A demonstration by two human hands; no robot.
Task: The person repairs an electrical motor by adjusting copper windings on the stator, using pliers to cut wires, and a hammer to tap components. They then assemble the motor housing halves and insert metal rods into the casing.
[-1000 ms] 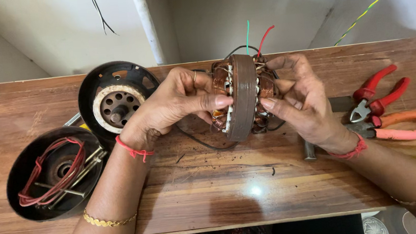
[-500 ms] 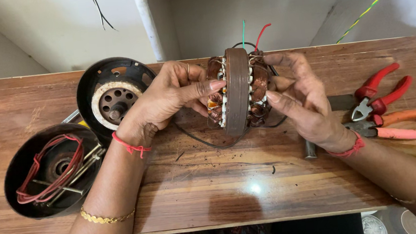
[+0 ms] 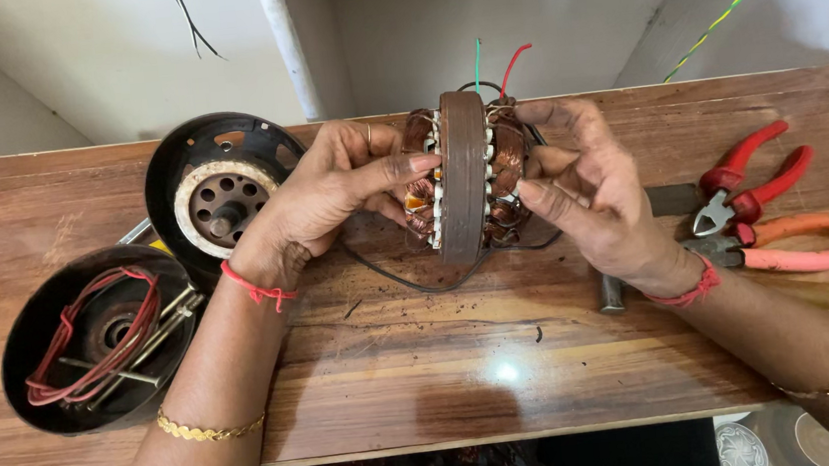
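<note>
Fingers (image 3: 384,171) of left hand (image 3: 321,196) pinching one face of copper-wound stator (image 3: 463,189), right hand (image 3: 586,193) gripping opposite face, stator standing on edge between both hands, resting near wooden worktop's (image 3: 446,360) back edge, red pliers (image 3: 745,184) lying toward right edge.

You have no packages or labels in front of you. No signs or screens show either.
</note>
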